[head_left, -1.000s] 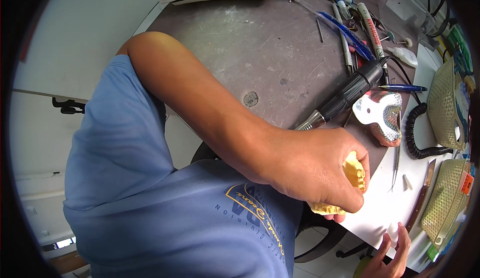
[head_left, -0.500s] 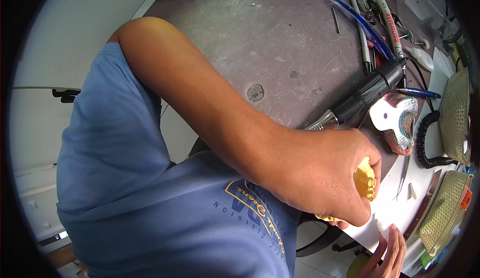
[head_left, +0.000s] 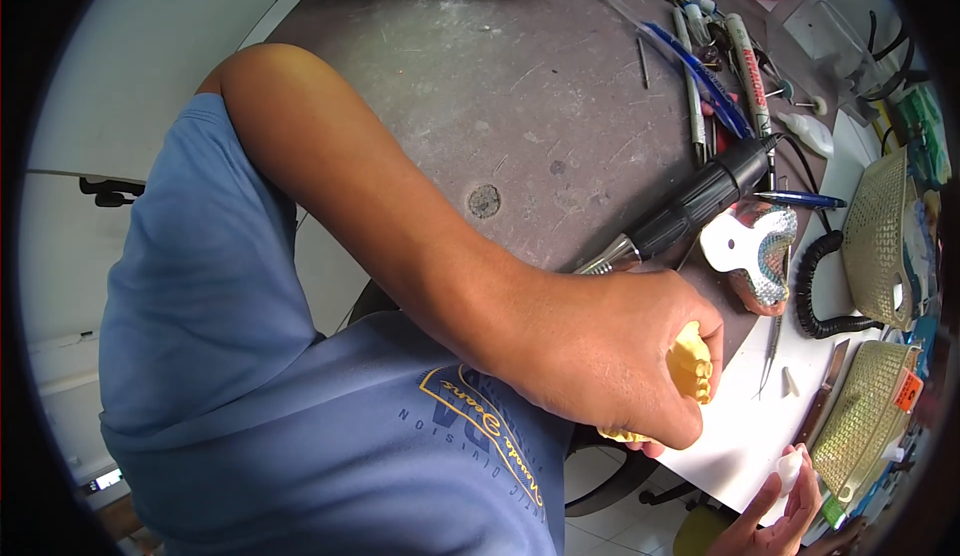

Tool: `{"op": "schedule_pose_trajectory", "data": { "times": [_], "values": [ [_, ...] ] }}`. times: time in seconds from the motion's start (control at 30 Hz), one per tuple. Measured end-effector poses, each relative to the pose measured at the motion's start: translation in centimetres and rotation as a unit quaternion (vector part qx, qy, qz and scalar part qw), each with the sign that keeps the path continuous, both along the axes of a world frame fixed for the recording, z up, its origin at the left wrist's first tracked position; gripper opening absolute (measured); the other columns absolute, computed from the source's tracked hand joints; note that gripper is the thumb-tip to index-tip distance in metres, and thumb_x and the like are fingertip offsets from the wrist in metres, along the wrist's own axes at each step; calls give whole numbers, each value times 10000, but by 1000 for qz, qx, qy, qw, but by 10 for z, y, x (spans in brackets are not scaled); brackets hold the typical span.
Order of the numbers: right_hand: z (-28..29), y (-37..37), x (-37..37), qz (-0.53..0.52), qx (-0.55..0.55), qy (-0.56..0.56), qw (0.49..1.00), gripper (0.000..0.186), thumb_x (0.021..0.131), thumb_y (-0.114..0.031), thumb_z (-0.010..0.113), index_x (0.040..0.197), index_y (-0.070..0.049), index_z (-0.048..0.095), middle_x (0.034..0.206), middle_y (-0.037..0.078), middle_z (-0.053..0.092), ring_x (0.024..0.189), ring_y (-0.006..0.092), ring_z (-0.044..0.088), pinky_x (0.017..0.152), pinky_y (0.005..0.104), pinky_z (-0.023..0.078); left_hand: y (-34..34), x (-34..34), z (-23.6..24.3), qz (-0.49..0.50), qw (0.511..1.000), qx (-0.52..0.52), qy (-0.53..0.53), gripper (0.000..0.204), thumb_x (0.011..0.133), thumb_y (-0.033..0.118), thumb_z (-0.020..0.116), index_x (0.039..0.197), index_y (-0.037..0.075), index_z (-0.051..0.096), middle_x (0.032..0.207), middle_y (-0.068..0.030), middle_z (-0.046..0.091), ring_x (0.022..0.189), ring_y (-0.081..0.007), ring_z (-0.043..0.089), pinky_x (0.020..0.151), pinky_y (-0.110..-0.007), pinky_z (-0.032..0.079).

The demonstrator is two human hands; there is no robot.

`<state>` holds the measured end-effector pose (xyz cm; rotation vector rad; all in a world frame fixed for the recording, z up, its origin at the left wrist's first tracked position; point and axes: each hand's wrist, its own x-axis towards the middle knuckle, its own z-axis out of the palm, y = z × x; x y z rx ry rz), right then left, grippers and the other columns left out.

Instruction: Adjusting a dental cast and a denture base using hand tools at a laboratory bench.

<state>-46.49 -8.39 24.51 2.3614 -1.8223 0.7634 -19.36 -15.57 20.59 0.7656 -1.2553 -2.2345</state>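
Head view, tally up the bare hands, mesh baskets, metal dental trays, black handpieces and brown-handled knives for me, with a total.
Hands: 2, left hand and right hand
Baskets: 2, upper basket and lower basket
Tray: 1
Handpiece: 1
Knife: 1
Total: 7

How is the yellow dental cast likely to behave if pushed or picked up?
The yellow dental cast is probably rigid, showing no sag in the left hand. Its small projecting teeth might chip if knocked. Its uneven outline probably discourages rolling.
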Motion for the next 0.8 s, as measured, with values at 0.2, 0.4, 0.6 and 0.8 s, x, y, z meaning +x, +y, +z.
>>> {"op": "schedule_pose_trajectory", "data": {
  "times": [0.2,0.4,0.6,0.8],
  "values": [
    [-17,-37,-34,-132,-19,-130,983,378,963,-187,642,1253,27,529,1157,133,587,1039,198,562,940,330,453,2,2,-4,-15,999,12,27,280,803,67,692,1010,-57,550,836,-125,674,754,-171,705,685,-278,574],
    [-21,-110,-10,-55,61,-223,971,206,946,-141,666,1034,16,566,922,56,640,840,84,583,771,252,485,-1,-1,-4,-25,999,29,30,281,794,70,702,1005,-40,554,858,-132,675,763,-172,711,694,-291,588],
    [-31,-137,0,-41,95,-175,979,182,906,-57,669,1005,36,548,847,78,655,782,104,620,734,247,504,2,2,-3,-8,1000,14,21,289,770,73,704,992,-47,565,861,-147,689,729,-176,709,677,-294,586],
    [-36,-133,-2,-53,92,-155,982,169,942,-80,644,1018,27,537,815,53,641,769,85,590,738,233,469,3,-3,-9,5,999,1,34,267,792,66,691,987,-43,546,812,-146,688,704,-185,706,624,-295,574]
  ]
}}
